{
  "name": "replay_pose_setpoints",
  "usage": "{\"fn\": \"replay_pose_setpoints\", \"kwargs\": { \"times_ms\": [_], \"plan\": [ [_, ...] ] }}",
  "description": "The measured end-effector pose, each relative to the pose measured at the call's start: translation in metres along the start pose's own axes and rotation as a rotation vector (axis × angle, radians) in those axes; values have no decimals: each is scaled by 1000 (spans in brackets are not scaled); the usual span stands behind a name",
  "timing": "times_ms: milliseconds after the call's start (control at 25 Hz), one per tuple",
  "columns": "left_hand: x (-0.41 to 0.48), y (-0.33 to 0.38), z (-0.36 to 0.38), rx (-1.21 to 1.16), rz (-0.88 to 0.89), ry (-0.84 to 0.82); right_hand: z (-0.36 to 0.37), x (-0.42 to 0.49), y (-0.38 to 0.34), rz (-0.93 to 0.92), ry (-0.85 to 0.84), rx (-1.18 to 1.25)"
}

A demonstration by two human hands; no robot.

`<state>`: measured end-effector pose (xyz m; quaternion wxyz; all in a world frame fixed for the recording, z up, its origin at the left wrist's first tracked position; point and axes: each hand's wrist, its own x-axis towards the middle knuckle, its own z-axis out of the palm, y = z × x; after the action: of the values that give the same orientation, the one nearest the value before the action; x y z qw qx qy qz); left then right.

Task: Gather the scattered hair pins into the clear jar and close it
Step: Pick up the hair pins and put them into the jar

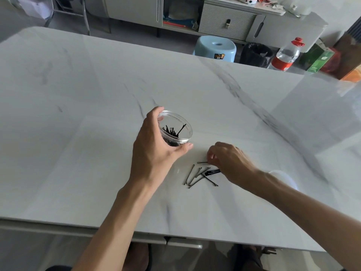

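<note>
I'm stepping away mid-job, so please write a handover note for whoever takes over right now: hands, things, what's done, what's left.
Left hand: grips the open clear jar, upright on the table.
Right hand: pinches one hair pin lying on the table.
Done: a batch of pins is in the jar.
Left: the loose pins and a black clip beside the right hand, then closing the jar. A pale round thing behind the right forearm may be the lid.
</note>
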<state>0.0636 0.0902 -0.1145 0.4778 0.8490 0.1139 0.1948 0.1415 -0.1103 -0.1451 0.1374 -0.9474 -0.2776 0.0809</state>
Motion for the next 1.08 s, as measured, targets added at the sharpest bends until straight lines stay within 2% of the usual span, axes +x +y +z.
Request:
{"fn": "replay_pose_setpoints", "kwargs": {
  "times_ms": [80,200,440,640,800,920,1080],
  "plan": [
    [1,1,1,2,0,0,-1,1,-5,-197,15,21],
    [1,1,0,6,0,-3,-5,4,-14,-406,-74,0],
    [0,1,-1,4,8,-9,-7,9,-18,-437,-189,3],
    [1,1,-1,6,5,-11,-1,2,-20,-556,-112,-199],
    [1,1,-1,2,3,-10,3,-9,-20,-546,-34,-222],
    [1,0,-2,-2,-1,-5,-2,-4,-13,-351,9,-25],
    [3,0,0,0,-12,-10,-34,14,-9,-241,284,234]
  ]
}}
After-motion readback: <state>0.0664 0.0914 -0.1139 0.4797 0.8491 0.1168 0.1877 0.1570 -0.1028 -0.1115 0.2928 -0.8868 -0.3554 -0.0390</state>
